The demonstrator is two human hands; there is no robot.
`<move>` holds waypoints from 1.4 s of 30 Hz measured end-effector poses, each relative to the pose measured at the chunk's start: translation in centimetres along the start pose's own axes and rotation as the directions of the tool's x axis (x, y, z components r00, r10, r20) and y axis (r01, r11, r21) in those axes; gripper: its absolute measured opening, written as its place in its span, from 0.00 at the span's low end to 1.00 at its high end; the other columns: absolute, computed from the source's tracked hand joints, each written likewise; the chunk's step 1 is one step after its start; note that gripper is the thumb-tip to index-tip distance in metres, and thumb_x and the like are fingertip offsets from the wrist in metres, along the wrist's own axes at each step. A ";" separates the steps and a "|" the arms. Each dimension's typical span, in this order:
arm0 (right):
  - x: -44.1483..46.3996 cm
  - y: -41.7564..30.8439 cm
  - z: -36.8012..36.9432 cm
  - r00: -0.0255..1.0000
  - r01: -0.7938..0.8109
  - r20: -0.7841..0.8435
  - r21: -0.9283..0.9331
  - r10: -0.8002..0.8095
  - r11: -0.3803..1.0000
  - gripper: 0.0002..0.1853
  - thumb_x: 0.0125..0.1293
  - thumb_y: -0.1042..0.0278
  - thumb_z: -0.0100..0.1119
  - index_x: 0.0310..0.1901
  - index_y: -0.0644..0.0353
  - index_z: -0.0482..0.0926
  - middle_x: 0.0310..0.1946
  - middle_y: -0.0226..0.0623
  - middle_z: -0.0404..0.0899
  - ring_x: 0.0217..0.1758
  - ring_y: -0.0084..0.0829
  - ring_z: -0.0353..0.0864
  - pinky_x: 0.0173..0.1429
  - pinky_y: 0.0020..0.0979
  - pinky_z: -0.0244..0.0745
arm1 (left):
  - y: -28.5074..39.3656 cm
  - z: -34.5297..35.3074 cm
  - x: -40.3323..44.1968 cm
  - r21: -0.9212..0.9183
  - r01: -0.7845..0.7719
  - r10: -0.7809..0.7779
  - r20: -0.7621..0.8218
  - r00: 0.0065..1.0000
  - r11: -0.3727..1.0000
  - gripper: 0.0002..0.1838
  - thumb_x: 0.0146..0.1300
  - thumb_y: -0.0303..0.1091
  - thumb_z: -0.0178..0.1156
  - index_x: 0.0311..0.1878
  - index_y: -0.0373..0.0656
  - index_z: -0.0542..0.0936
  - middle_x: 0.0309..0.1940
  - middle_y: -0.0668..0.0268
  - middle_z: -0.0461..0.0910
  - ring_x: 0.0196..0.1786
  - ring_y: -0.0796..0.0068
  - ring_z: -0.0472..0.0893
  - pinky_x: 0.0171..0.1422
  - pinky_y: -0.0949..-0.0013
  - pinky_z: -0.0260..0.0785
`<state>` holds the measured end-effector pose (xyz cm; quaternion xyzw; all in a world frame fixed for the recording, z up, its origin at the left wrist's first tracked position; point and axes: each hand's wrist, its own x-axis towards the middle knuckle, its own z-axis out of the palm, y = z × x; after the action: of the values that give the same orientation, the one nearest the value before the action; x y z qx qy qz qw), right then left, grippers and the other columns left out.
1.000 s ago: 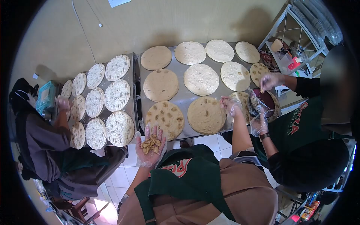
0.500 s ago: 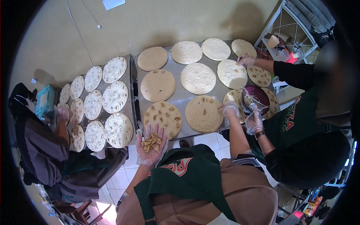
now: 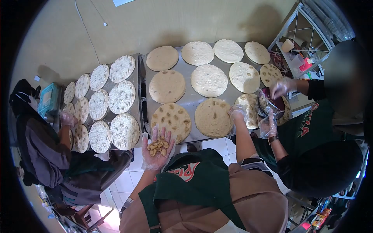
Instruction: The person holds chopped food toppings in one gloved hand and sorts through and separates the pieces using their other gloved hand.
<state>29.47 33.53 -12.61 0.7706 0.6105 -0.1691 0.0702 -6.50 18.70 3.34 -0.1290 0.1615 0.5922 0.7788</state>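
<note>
My left hand (image 3: 156, 153), in a clear plastic glove, is palm up with fingers spread and carries a small pile of brown sliced pieces (image 3: 158, 147). Just beyond its fingertips lies a round flat base (image 3: 171, 119) dotted with similar slices. My right hand (image 3: 238, 113), also gloved, is at the right edge of another round base (image 3: 212, 121), its fingers bent together; what they hold is too small to make out. That base has a slice near its middle and a few near its top edge.
More round bases, some coated white (image 3: 209, 80), cover the metal table (image 3: 186, 95) and a second table (image 3: 140, 77) at left. A co-worker at right has gloved hands at a dark red bowl (image 3: 276, 104). Another person stands at left beside a teal container (image 3: 48, 100).
My right hand has lowered slightly at the base's right edge; my left hand stays palm up with the slices. The right co-worker's hand reached to a far base, then returned to the bowl.
</note>
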 end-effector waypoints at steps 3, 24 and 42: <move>-0.6 -0.3 0.4 0.999 -0.009 -0.031 -0.036 0.007 0.999 0.20 0.51 0.48 0.53 0.38 0.55 0.78 0.41 0.39 0.76 0.46 0.38 0.74 0.49 0.37 0.68 | -0.2 0.2 0.4 0.007 0.020 -0.020 0.006 1.000 1.000 0.26 0.58 0.57 0.39 0.57 0.57 0.63 0.58 0.66 0.62 0.62 0.63 0.59 0.62 0.50 0.51; -18.6 -15.5 -13.7 0.752 0.644 -0.235 0.462 -0.616 0.610 0.12 0.48 0.64 0.61 0.33 0.59 0.76 0.30 0.39 0.76 0.31 0.25 0.76 0.34 0.26 0.70 | -3.9 1.3 5.5 -0.075 0.303 -0.249 0.404 0.880 0.950 0.28 0.59 0.54 0.37 0.61 0.55 0.57 0.61 0.64 0.56 0.61 0.59 0.58 0.62 0.51 0.50; -10.9 1.0 2.6 0.946 -0.120 -0.185 0.569 0.268 0.814 0.14 0.50 0.55 0.51 0.36 0.47 0.79 0.32 0.36 0.79 0.37 0.35 0.77 0.44 0.31 0.70 | -2.5 -0.5 4.1 0.037 0.148 -0.151 0.103 0.983 0.988 0.28 0.58 0.55 0.38 0.60 0.54 0.61 0.61 0.63 0.56 0.65 0.62 0.52 0.65 0.53 0.42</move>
<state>27.81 22.48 -11.32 0.8318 0.4574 -0.2282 -0.2166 -3.13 21.46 1.26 -0.0980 0.1184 0.5356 0.8303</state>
